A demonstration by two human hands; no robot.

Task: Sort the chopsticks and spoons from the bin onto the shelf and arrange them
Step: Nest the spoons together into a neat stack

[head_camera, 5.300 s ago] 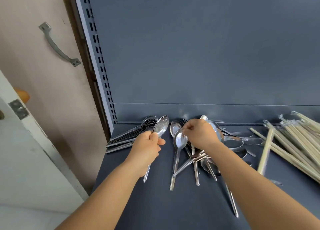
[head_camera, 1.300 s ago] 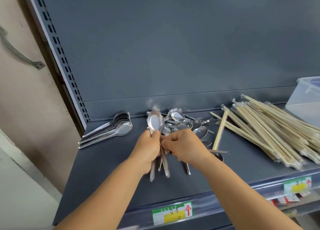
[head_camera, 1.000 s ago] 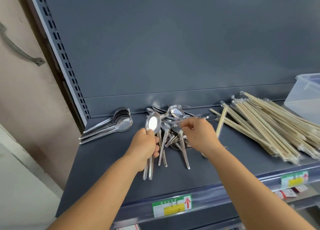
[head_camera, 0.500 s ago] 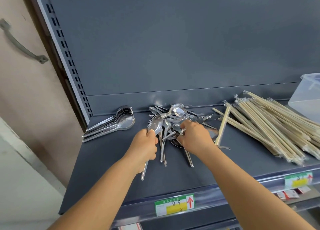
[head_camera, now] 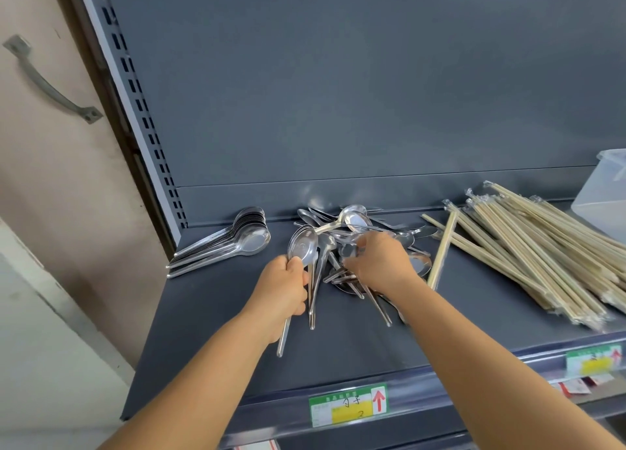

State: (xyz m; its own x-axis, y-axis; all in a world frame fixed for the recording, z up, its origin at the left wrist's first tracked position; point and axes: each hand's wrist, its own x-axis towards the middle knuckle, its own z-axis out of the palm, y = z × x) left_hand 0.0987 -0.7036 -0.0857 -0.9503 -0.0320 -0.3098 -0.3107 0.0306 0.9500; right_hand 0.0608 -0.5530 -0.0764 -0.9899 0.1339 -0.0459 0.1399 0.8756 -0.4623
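Spoons [head_camera: 302, 248], shiny steel, gripped by left hand [head_camera: 283, 288]; wrapped wooden chopsticks [head_camera: 542, 250] beside.

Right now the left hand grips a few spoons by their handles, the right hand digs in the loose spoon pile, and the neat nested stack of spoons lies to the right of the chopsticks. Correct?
Not quite. In the head view the nested stack of spoons lies at the shelf's left end, left of the spoon pile; the chopsticks lie right. The left hand and right hand are as stated.

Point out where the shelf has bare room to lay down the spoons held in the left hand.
Bare shelf lies between the nested spoon stack and the left hand, and along the front edge. The middle is crowded by the loose spoon pile under the right hand; chopsticks fill the right.
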